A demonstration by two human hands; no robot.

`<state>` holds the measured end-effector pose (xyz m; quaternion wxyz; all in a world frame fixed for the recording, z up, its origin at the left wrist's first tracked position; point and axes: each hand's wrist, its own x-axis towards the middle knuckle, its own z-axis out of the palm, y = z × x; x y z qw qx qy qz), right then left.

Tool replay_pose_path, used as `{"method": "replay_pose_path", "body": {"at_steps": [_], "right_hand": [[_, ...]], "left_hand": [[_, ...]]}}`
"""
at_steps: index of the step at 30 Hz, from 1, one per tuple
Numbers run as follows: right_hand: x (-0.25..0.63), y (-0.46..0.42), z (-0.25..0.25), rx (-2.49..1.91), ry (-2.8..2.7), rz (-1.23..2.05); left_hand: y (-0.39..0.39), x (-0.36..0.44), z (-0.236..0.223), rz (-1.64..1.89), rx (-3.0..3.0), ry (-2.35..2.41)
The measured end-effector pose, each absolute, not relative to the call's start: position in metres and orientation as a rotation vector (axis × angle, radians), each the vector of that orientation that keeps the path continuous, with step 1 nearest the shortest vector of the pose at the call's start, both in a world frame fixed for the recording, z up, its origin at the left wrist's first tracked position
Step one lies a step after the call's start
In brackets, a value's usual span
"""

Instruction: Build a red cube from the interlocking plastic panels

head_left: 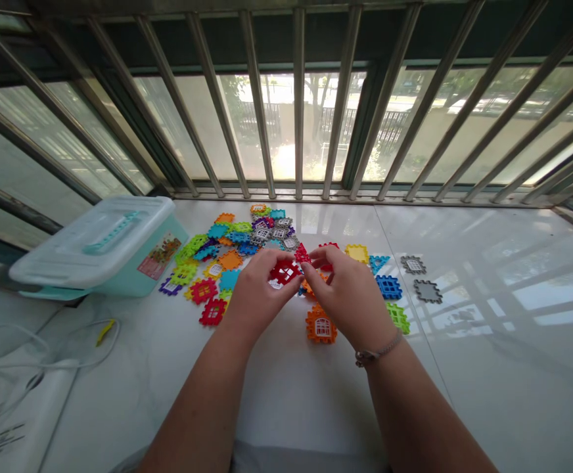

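Observation:
Between my two hands are red interlocking building pieces. My left hand is closed around a red square panel with a window-like cutout, thumb below and fingers above. My right hand pinches a smaller red piece that meets the panel's upper right; its exact shape is partly hidden by my fingers. Below my right hand lies an orange block with a white window. Left of my left hand, a heap of mixed panels includes an orange one and a red one.
A lidded turquoise box stands at the left. To the right lie a yellow panel, a blue one, a green one and two grey ones. Metal bars line the far edge. A white cable lies at lower left.

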<state>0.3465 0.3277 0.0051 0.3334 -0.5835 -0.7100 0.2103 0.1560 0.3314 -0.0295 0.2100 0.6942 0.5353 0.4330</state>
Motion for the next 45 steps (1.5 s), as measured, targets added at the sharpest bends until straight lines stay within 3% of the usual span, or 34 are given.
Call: {"method": "replay_pose_path", "body": {"at_steps": [12,20,27,35,45], "right_hand": [[0.340,0.329,-0.004,-1.481,-1.747,0.738],[0.342,0.332,-0.009,-1.444,-1.538,0.860],[0.337,0.330,-0.009,-1.472,-1.647,0.890],[0.337,0.329,-0.013,-1.377,-1.696,0.548],[0.340,0.329,-0.008,-1.377,-1.785,0.484]], "left_hand": [[0.322,0.168,-0.029,1.128,1.937,1.328],[0.333,0.175,-0.040,1.301,1.076,1.086],[0.333,0.176,-0.036,1.357,0.949,1.078],[0.337,0.174,-0.036,1.452,0.774,1.125],[0.329,0.180,-0.034,1.177,0.911,1.012]]}}
